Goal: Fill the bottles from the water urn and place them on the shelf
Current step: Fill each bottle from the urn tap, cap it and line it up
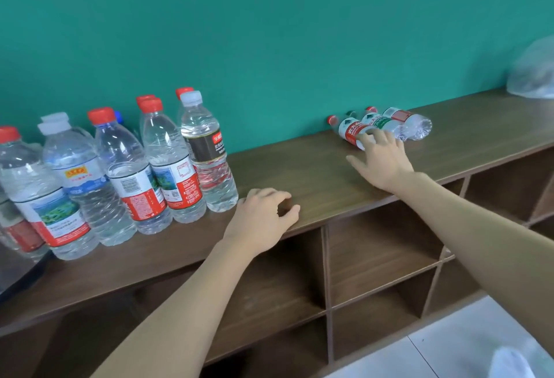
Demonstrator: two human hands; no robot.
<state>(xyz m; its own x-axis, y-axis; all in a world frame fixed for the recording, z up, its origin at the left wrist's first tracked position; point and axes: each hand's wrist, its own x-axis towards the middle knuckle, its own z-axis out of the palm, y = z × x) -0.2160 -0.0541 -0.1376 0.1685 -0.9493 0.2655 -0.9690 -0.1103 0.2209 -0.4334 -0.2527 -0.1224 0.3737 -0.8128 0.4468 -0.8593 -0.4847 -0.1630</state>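
Observation:
Several filled water bottles (pixel 168 167) stand upright in a cluster at the left of the brown shelf top (pixel 299 167), most with red caps. Farther right, several empty bottles (pixel 398 122) lie on their sides against the green wall. My right hand (pixel 383 164) reaches over the shelf top with fingers spread, and its fingertips touch the nearest lying bottle, the one with a red label (pixel 349 130). My left hand (pixel 260 218) rests on the front edge of the shelf top beside the standing bottles, fingers loosely curled and holding nothing.
Open cubbies (pixel 374 251) run below the shelf top. A clear plastic bag (pixel 533 74) sits at the far right end. A dark object (pixel 18 275) shows at the left edge. White floor tiles (pixel 449 344) lie at the lower right.

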